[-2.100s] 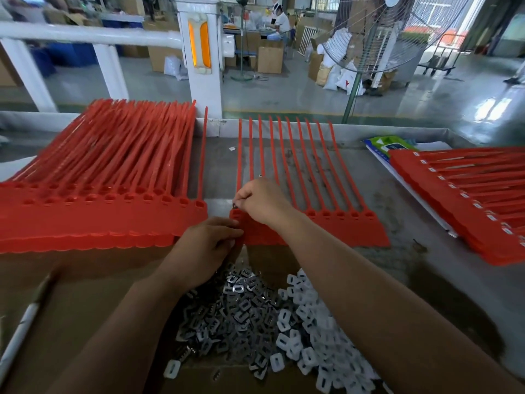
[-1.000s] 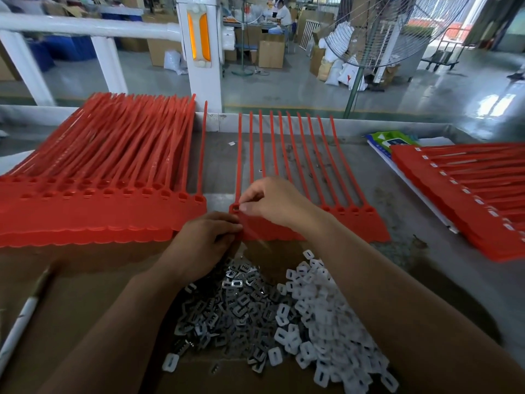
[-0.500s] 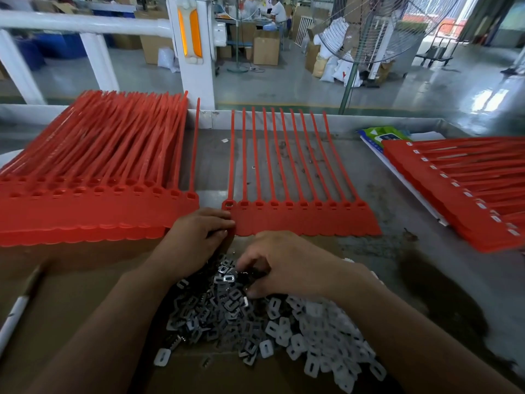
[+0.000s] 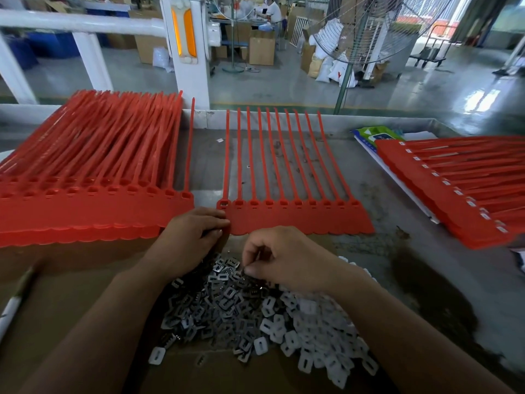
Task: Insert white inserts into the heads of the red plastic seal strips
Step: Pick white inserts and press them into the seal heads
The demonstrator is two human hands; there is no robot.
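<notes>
A joined sheet of red seal strips lies flat in the middle of the bench, heads toward me. Its leftmost head shows a pale insert. My left hand grips the sheet's near left corner with curled fingers. In front of me lies a heap of dark metal clips and white inserts. My right hand is over the heap, thumb and fingertips pinching a small dark piece at its top.
A thick stack of red strip sheets lies at the left. Another stack with white inserts in its heads lies at the right, over a green packet. A pen lies at the left edge. The heap sits on cardboard.
My right hand has left the leftmost strip head and come down to the heap, where it now pinches a piece. My left hand has stayed at the sheet's corner.
</notes>
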